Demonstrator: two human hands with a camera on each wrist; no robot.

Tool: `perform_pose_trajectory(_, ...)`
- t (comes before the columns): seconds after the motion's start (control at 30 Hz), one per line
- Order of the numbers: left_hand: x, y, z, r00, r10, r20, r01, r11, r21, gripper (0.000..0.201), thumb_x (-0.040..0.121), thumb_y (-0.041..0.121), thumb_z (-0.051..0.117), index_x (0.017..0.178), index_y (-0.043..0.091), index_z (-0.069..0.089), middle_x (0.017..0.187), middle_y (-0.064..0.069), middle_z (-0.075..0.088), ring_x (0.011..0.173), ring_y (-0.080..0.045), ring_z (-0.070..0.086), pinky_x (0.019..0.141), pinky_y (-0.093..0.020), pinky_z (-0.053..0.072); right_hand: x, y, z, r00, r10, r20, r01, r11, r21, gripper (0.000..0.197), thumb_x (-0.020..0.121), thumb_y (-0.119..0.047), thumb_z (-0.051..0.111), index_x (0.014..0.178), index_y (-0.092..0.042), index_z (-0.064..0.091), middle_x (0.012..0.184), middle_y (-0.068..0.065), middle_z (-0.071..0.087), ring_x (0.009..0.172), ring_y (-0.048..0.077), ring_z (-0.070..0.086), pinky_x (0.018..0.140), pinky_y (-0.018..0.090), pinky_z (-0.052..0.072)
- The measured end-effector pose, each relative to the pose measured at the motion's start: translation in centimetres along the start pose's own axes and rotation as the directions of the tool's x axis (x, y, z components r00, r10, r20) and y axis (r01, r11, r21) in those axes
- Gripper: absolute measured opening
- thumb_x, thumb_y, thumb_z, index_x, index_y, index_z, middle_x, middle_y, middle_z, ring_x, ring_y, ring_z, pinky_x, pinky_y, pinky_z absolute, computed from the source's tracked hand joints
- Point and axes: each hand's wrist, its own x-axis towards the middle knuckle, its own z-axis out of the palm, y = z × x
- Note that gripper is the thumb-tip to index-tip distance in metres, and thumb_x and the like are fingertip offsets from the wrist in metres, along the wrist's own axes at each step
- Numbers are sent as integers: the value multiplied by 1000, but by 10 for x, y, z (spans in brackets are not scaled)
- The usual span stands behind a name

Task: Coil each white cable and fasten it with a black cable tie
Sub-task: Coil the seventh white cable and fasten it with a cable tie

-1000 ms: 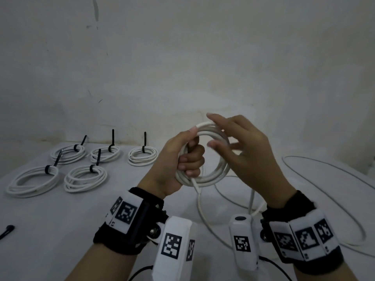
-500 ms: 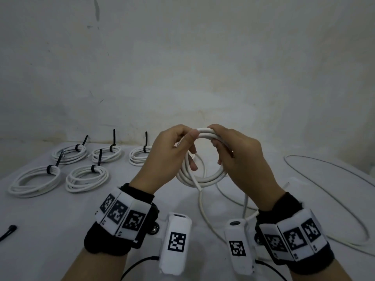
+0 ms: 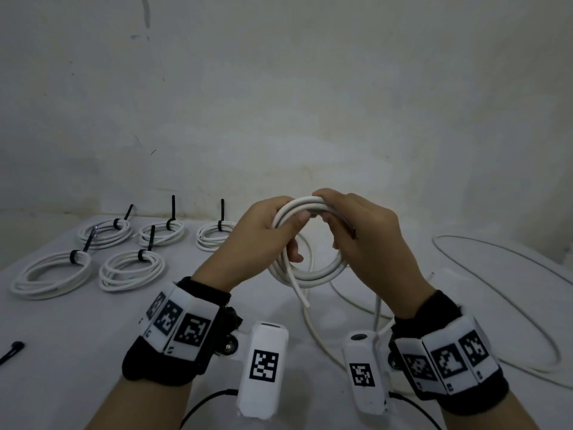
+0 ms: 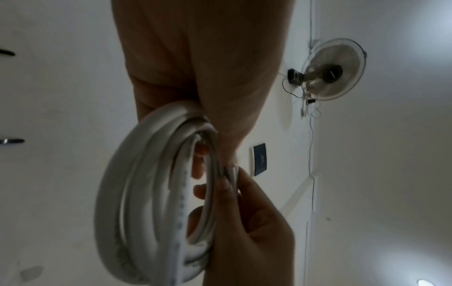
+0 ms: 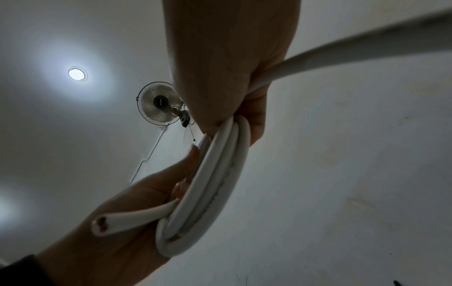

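- Fingers of the left hand (image 3: 263, 240) curl round the top left of the half-made white cable coil (image 3: 305, 268), thumb pressed over the strands; fingers of the right hand (image 3: 362, 240) clamp the top right of the same coil, with the feeding length running out of the palm.
- That coil hangs in the air between both hands, above the middle of the white table (image 3: 77, 336), its cut end (image 3: 305, 301) dangling from the lower loop.
- Judged from the uncoiled cable (image 3: 508, 305) lying in a wide sweep toward the table's right edge, more turns remain — the step in hand is laying the next loop.
- To do it well, keep the left grip firm as the anchor and let the right hand slide along the cable, matching each loop to the others.
- Watch the cut end — it could slip loose.
- Five tied coils (image 3: 130, 270) sit at the far left corner; a loose black cable tie (image 3: 12, 352) lies at the left edge, ready for fastening.
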Motion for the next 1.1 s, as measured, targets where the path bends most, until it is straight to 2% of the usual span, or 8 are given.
perform_pose_trajectory(0.1,1,-5,-3,999,-38,-1,38,999,-4,25,98,20,46,101,0,63,64,-17,51,48,-15,54,61,-40,59,-1,-2,3,1000,2,-1,-2,1000,6,29,93,-15,48,114,-4,64,78,3,59,60,8,45,62,18,43)
perform_pose_trajectory(0.2,1,-7,-2,997,-78,20,79,995,-59,22,99,15,44,94,0,60,59,-6,48,46,-14,52,58,-33,57,-2,-2,4,1000,-7,-16,7,1000,-26,24,91,-7,55,113,-3,64,76,4,59,59,7,42,64,14,39)
perform_pose_trajectory(0.3,-1,-5,-4,978,-149,147,184,948,-261,17,96,15,46,90,5,58,53,2,45,46,-11,49,58,-27,54,-1,-2,3,999,-21,-29,19,999,-41,26,91,-9,51,112,-2,64,75,3,58,59,6,41,63,12,37)
perform_pose_trajectory(0.4,-3,-1,-8,943,-202,264,303,848,-435,28,85,33,48,88,5,54,52,4,36,44,-8,43,56,-25,51,0,-3,2,999,18,-37,-17,1000,26,29,91,-15,48,113,-6,65,76,0,58,59,5,44,62,9,38)
perform_pose_trajectory(0.57,0,5,-6,914,-269,303,398,741,-541,47,75,60,41,74,13,44,51,6,24,39,-5,28,47,-20,38,-1,-3,4,1000,-5,-20,6,1000,15,25,91,-8,55,114,-6,64,77,-9,49,60,6,46,62,13,41)
perform_pose_trajectory(0.8,7,3,-1,942,-309,133,318,688,-653,39,98,43,37,70,15,39,48,9,23,35,-3,22,39,-17,31,-1,6,-1,983,168,74,-179,967,181,31,99,-29,45,127,-19,57,80,-5,63,64,9,59,62,15,48)
perform_pose_trajectory(1.0,14,-6,-25,923,-374,-87,128,512,-849,44,99,46,32,66,18,34,40,9,24,30,-3,24,35,-15,31,-6,21,-10,871,364,330,-445,869,215,29,101,-11,37,123,-24,49,69,6,56,51,10,57,55,23,52)
perform_pose_trajectory(1.1,15,-10,-41,882,-416,-220,14,491,-871,45,99,48,34,65,19,34,39,9,24,30,-5,25,36,-15,30,-6,18,-9,810,399,430,-564,729,388,16,101,-13,40,113,-23,43,74,8,52,59,16,62,64,34,58)
